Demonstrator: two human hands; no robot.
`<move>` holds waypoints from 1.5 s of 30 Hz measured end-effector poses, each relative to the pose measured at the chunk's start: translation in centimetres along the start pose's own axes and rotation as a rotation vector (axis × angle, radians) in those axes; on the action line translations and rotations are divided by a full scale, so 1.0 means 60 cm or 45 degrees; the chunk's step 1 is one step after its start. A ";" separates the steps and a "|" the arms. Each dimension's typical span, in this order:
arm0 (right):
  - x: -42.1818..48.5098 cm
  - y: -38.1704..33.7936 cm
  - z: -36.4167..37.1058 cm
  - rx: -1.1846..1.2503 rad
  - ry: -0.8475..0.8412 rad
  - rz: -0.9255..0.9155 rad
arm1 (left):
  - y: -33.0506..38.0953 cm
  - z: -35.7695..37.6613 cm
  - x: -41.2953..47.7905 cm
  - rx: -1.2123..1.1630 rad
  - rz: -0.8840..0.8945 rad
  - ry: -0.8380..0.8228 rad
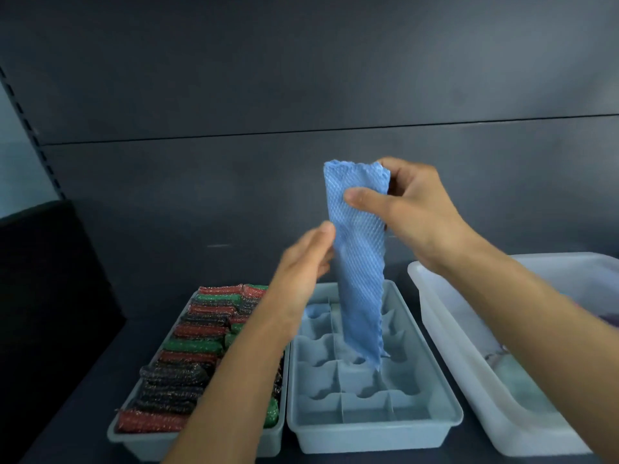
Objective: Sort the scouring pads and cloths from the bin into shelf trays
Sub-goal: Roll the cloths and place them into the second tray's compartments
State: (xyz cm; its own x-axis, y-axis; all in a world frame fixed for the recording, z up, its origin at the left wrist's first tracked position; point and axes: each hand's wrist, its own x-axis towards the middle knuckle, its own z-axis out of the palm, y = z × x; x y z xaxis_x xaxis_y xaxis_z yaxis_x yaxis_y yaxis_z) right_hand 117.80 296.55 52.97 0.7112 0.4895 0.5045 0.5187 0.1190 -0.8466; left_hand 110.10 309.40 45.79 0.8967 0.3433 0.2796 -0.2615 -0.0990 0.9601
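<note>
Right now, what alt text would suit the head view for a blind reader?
A right hand pinches a blue cloth above a divided tray, the left hand at the cloth's edge. A tray of scouring pads sits left, a white bin right.

No readable text, labels or numbers anywhere

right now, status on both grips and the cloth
Right grip pinches cloth at top. Left grip open, fingers at cloth's edge. Cloth hangs over divided tray, nothing between them.
</note>
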 end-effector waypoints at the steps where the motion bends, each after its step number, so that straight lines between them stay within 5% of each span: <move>1: 0.003 -0.002 -0.001 0.015 -0.021 0.002 | -0.005 0.007 -0.004 -0.097 -0.027 -0.072; 7: 0.016 0.000 -0.005 0.023 0.007 0.034 | -0.002 0.038 -0.004 -0.235 0.063 0.050; 13: 0.012 0.018 -0.023 0.245 -0.119 0.413 | -0.002 0.040 -0.003 -0.198 0.099 0.091; 19: 0.031 0.013 -0.039 0.182 -0.144 0.324 | -0.043 0.027 -0.006 0.052 -0.222 -0.221; 22: 0.024 0.011 -0.041 0.102 -0.183 0.190 | -0.054 0.017 0.002 -0.020 -0.502 -0.309; 26: -0.021 0.024 -0.039 -0.079 -0.305 -0.081 | -0.058 0.005 0.012 -0.588 -0.830 -0.319; 32: -0.079 0.135 -0.029 -0.635 -0.559 -0.633 | -0.047 -0.007 0.024 -1.000 -0.862 -0.301; 39: -0.083 0.176 -0.043 -1.288 -0.619 -1.077 | -0.059 -0.008 0.029 -0.906 -0.846 -0.229; 41: -0.083 0.177 -0.039 -1.111 -0.488 -0.975 | -0.059 -0.006 0.026 -0.906 -0.822 -0.215; 45: -0.079 0.145 -0.020 -0.161 -0.173 -0.116 | -0.077 -0.015 0.031 -0.575 -0.630 -0.078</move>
State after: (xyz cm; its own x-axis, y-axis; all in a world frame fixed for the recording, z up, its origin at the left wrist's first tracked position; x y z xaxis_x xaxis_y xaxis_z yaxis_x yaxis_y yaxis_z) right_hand 119.48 294.24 43.40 0.5926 0.5946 0.5434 0.6394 0.0631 -0.7663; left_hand 112.66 311.34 41.86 0.9644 0.1926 -0.1812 0.0739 0.4615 0.8841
